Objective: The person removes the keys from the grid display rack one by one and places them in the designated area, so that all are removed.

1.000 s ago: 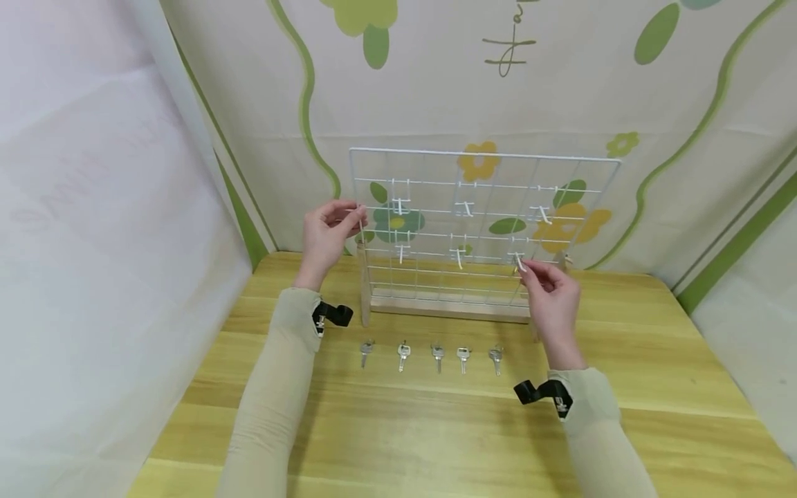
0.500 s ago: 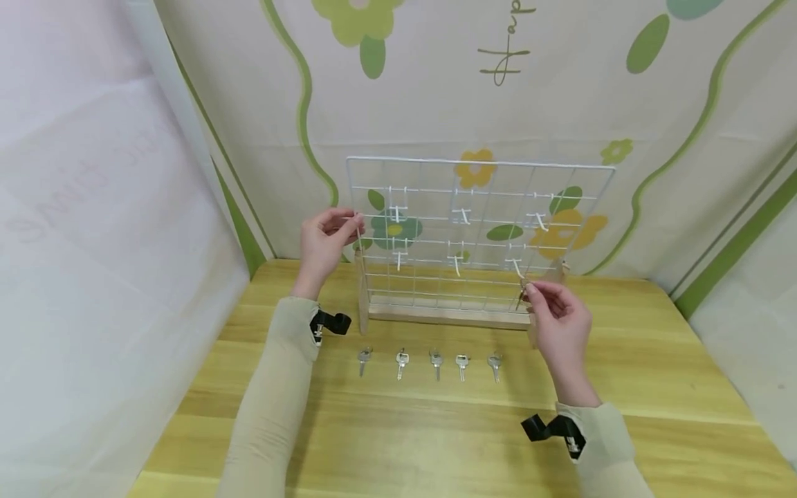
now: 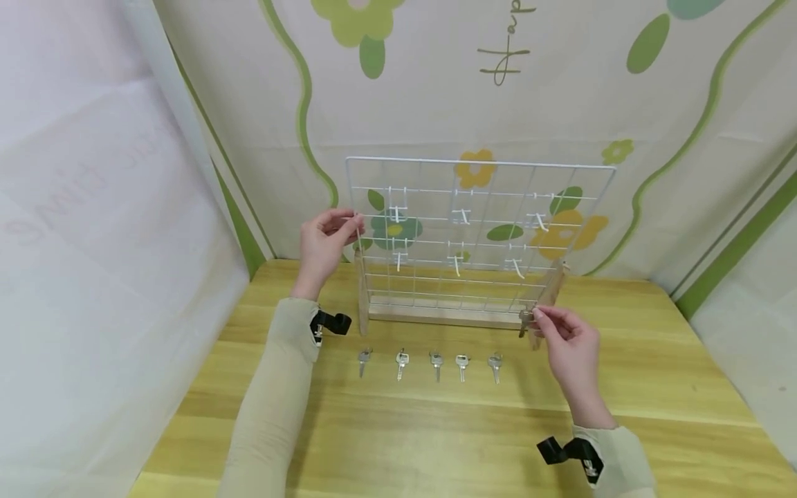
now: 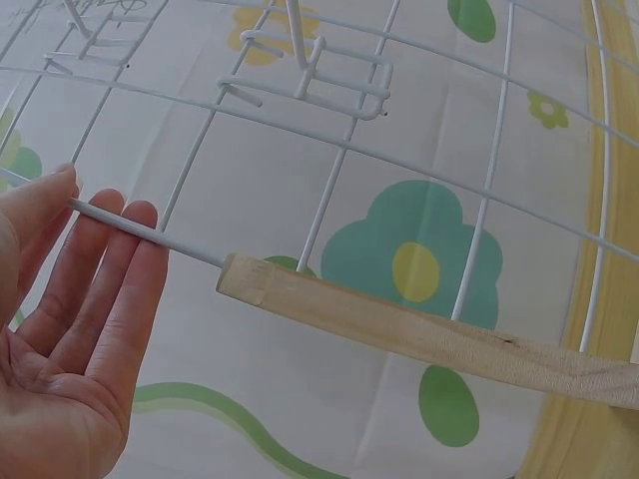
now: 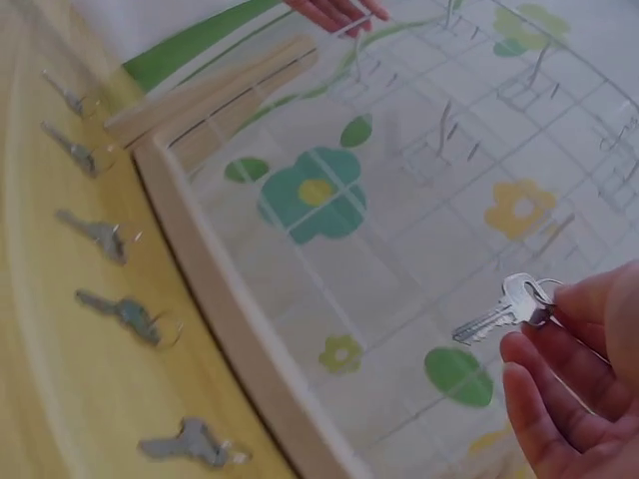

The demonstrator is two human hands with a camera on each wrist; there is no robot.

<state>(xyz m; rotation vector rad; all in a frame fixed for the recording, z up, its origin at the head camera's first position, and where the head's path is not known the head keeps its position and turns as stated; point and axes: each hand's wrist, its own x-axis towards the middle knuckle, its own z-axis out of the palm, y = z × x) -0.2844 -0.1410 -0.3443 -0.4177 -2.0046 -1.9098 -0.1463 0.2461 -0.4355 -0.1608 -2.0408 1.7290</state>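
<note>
A white wire grid rack with several white hooks stands upright in a wooden base. At its left edge, my left hand pinches the outer wire between thumb and fingers. My right hand is at the rack's lower right and holds a silver key by its small ring, with the blade pointing away from the fingertips in the right wrist view. In front of the base, several more keys lie in a row on the table, each with a ring at its head.
The wood-grain table runs under everything. Behind the rack hangs a pale cloth printed with flowers and green lines. A white cloth closes off the left side. The base's wooden uprights flank the grid.
My right hand has moved down and slightly right from the lower right hook, carrying the key with it. My left hand stays on the grid's edge. The view has shifted slightly.
</note>
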